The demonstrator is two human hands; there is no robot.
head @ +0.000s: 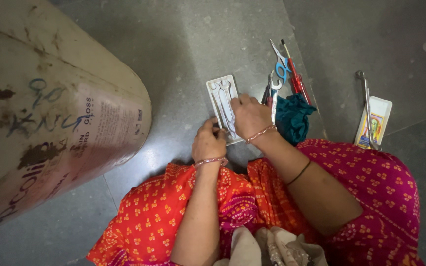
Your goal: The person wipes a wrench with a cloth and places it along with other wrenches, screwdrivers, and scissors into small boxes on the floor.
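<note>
Person seated low on a grey stone floor (213,39), knees in orange and magenta patterned cloth. Both hands meet over a white plastic tray (221,101) of spanners lying flat on the floor just ahead of the knees. Left hand (208,143) sits at the tray's near edge, fingers curled together against it; whether they pinch anything I cannot tell. Right hand (250,116) lies across the tray's right side, fingers bent down onto it, tips hidden.

Just right of the tray: a crumpled teal cloth (292,118), with blue-handled scissors (281,66), a red-handled screwdriver (296,76) and a small open-end spanner (274,96) crowded beside it. Well apart to the right, a long steel wrench (367,106) rests across a small printed box (376,123).

A big, stained white drum (50,108) fills the left side, near the tray. Bare floor lies beyond the tray's far edge.
</note>
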